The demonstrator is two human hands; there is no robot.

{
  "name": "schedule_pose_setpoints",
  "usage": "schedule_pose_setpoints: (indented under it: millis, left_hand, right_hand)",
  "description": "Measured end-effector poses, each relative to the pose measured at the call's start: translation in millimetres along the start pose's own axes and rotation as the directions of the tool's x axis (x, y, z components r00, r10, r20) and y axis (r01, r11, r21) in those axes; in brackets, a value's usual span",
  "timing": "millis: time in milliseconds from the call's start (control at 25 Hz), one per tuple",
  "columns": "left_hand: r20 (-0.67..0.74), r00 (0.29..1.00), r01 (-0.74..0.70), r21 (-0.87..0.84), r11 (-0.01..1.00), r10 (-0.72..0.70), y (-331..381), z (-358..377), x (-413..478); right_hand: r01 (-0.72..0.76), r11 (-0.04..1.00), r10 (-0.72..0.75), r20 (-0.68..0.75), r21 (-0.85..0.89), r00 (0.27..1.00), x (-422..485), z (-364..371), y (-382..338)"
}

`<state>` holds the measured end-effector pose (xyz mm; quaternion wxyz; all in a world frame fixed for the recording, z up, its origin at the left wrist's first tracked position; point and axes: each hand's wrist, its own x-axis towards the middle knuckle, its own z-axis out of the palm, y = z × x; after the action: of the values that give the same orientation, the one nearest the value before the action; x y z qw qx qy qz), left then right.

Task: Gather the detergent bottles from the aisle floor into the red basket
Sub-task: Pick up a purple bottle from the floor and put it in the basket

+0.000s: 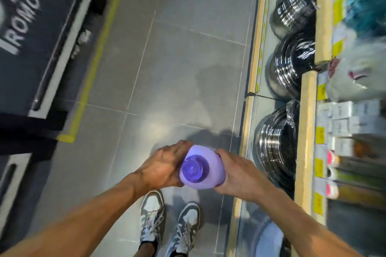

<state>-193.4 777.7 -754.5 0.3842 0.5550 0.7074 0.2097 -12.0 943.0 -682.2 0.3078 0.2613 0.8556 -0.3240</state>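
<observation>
Standing on one grey tiled floor (177,58), beside one shelf rack (307,110) holding three black coils (292,64). Gripping one lilac detergent bottle (214,175), purple cap (194,168) upward, between two hands: left hand (165,165) and right hand (240,175) each curled round a side, above two sneakers (152,215).

A shop aisle is shown. Right of the grey tiled floor (177,58), wooden-edged shelving (307,131) is lined with yellow price tags (319,134) and stocked with wrapped stacks of steel bowls (277,146) and small white boxes (342,117); left of it, "ROMOTION" can be read on a dark stand (31,27).
</observation>
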Motion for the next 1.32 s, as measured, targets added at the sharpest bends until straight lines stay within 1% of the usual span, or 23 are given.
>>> schedule_pose_setpoints:
  millis: [120,200,280,360,440,520,560,640,720,800,880,1000,1080,1120,1160,1200,1320]
  left_hand:
    - [-0.049,0.999,-0.001,0.064,0.998,0.004,76,-121,-56]
    - [-0.100,0.995,0.017,0.106,0.994,-0.006,125,-187,-96]
    - [-0.154,0.988,0.019,0.106,0.994,-0.002,180,-255,-147]
    - [-0.226,0.974,0.033,0.093,0.995,-0.012,229,-309,-202]
    - [-0.299,0.954,0.059,0.066,0.996,-0.037,268,-346,-256]
    - [-0.336,0.938,0.104,0.030,0.994,-0.089,298,-371,-301]
    - [-0.355,0.926,0.147,0.018,0.989,-0.131,311,-377,-329]
    - [-0.422,0.875,0.241,-0.041,0.970,-0.235,330,-376,-386]
    - [-0.510,0.784,0.346,-0.115,0.931,-0.354,346,-352,-444]
    - [-0.580,0.669,0.436,-0.200,0.877,-0.465,363,-314,-496]
    - [-0.622,0.543,0.518,-0.281,0.808,-0.564,383,-276,-539]
    - [-0.656,0.286,0.580,-0.461,0.671,-0.698,423,-217,-612]
    - [-0.653,0.128,0.597,-0.550,0.584,-0.746,449,-181,-659]
    - [-0.651,0.063,0.602,-0.579,0.549,-0.756,463,-164,-682]
    - [-0.647,0.014,0.605,-0.602,0.522,-0.763,477,-150,-703]
    - [-0.642,-0.017,0.606,-0.616,0.503,-0.767,488,-140,-720]
    - [-0.622,-0.152,0.550,-0.699,0.457,-0.768,529,-90,-786]
  right_hand:
    - [0.051,0.994,-0.057,-0.058,-0.091,0.997,-73,-88,-86]
    - [0.081,0.989,-0.095,-0.113,-0.122,0.989,-120,-134,-135]
    - [0.117,0.983,-0.138,-0.147,-0.145,0.979,-180,-184,-192]
    - [0.196,0.968,-0.226,-0.207,-0.155,0.952,-237,-221,-245]
    - [0.295,0.943,-0.327,-0.281,-0.152,0.902,-286,-242,-293]
    - [0.381,0.921,-0.386,-0.330,-0.082,0.861,-317,-245,-328]
    - [0.443,0.896,-0.430,-0.328,-0.038,0.841,-331,-242,-345]
    - [0.532,0.846,-0.516,-0.245,-0.001,0.821,-348,-238,-377]
    - [0.626,0.779,-0.627,-0.097,-0.039,0.773,-356,-231,-411]
    - [0.734,0.673,-0.732,0.063,-0.094,0.679,-365,-213,-441]
    - [0.806,0.579,-0.781,0.198,-0.128,0.592,-373,-189,-468]
    - [0.902,0.396,-0.806,0.404,-0.175,0.432,-402,-137,-521]
    - [0.949,0.279,-0.814,0.489,-0.147,0.315,-431,-99,-552]
    - [0.966,0.232,-0.816,0.516,-0.118,0.259,-449,-80,-566]
    - [0.975,0.205,-0.815,0.536,-0.085,0.218,-466,-62,-579]
    - [0.979,0.195,-0.808,0.554,-0.064,0.198,-481,-49,-588]
    - [0.993,0.114,-0.778,0.620,-0.023,0.103,-540,9,-618]
